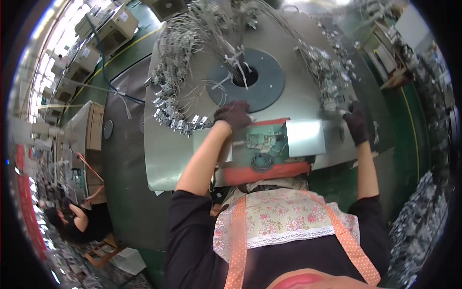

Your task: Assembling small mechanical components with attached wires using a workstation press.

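Observation:
My left hand, in a dark glove, is over the near rim of a grey disc on the metal table; its fingers are blurred, so I cannot make out whether they hold anything. Out to the right, my right hand, also gloved, has its fingers apart beside a pile of small metal parts with wires. Between my hands, on a red mat, lie a metal fixture and a coiled dark cable. A shiny metal box stands just right of the fixture.
A thick bundle of grey wires rises at the disc's middle. Metal connectors on wires line the table's left side. Another person works at the far left. Piled metal parts are at the lower right.

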`<state>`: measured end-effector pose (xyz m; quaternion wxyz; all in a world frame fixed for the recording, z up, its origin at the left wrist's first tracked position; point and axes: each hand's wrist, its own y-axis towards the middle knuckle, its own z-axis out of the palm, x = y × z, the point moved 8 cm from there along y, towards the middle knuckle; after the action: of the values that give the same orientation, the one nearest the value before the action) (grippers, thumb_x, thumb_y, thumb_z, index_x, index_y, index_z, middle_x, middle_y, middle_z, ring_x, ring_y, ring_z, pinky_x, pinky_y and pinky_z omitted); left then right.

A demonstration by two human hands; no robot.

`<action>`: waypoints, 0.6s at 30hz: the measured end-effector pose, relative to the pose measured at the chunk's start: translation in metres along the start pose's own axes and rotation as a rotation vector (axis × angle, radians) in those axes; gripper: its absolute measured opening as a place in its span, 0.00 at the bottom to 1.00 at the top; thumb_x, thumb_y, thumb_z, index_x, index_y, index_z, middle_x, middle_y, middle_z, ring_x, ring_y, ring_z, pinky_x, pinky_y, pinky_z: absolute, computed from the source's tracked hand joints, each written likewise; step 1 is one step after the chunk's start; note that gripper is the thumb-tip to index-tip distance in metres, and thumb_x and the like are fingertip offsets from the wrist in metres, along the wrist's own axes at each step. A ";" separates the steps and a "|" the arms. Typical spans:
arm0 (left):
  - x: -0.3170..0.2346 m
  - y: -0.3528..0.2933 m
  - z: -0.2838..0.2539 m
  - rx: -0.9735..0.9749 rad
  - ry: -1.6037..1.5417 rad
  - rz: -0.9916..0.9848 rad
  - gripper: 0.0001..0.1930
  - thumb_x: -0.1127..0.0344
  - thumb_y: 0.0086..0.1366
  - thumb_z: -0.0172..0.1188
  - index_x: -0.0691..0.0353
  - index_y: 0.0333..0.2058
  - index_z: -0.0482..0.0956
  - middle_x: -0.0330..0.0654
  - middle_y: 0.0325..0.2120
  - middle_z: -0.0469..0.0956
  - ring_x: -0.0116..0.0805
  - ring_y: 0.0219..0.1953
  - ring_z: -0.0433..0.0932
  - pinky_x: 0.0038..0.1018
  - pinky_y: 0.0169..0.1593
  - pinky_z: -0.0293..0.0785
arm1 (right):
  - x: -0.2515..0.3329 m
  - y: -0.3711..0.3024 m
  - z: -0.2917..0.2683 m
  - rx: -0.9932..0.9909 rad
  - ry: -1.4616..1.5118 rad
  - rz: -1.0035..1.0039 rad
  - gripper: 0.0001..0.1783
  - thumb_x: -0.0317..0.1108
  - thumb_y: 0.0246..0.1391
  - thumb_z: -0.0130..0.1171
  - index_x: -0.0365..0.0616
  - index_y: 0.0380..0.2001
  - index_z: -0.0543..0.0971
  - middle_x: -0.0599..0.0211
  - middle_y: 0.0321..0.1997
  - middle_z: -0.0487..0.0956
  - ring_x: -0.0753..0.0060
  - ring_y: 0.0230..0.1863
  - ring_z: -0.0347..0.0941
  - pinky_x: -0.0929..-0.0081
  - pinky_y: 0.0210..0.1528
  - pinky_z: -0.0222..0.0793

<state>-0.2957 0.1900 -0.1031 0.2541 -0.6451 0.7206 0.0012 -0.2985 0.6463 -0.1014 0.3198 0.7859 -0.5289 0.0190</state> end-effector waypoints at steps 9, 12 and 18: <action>0.078 -0.034 -0.020 0.272 0.229 -0.093 0.33 0.46 0.58 0.63 0.54 0.61 0.77 0.53 0.61 0.74 0.53 0.60 0.76 0.42 0.63 0.71 | 0.222 0.136 -0.035 -0.143 -0.048 -0.316 0.36 0.39 0.52 0.71 0.43 0.63 0.70 0.47 0.58 0.76 0.43 0.60 0.73 0.56 0.58 0.72; 0.030 -0.078 -0.071 -0.174 0.097 0.292 0.33 0.48 0.60 0.67 0.58 0.61 0.76 0.55 0.53 0.78 0.55 0.59 0.75 0.43 0.61 0.70 | 0.294 0.187 -0.034 -0.177 0.092 -0.640 0.33 0.36 0.54 0.69 0.45 0.63 0.71 0.48 0.60 0.76 0.42 0.62 0.72 0.54 0.62 0.71; -0.045 -0.116 -0.220 -1.050 0.450 0.385 0.46 0.57 0.52 0.74 0.65 0.66 0.63 0.58 0.59 0.69 0.60 0.62 0.69 0.45 0.65 0.67 | 0.356 0.303 0.033 -0.164 -0.065 -0.834 0.30 0.32 0.55 0.64 0.47 0.62 0.72 0.51 0.60 0.75 0.44 0.62 0.71 0.53 0.63 0.69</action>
<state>-0.2661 0.1397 0.1425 -0.2621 -0.5265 0.7637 0.2663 -0.4081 0.2661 0.1494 0.3448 0.9045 -0.1756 -0.1791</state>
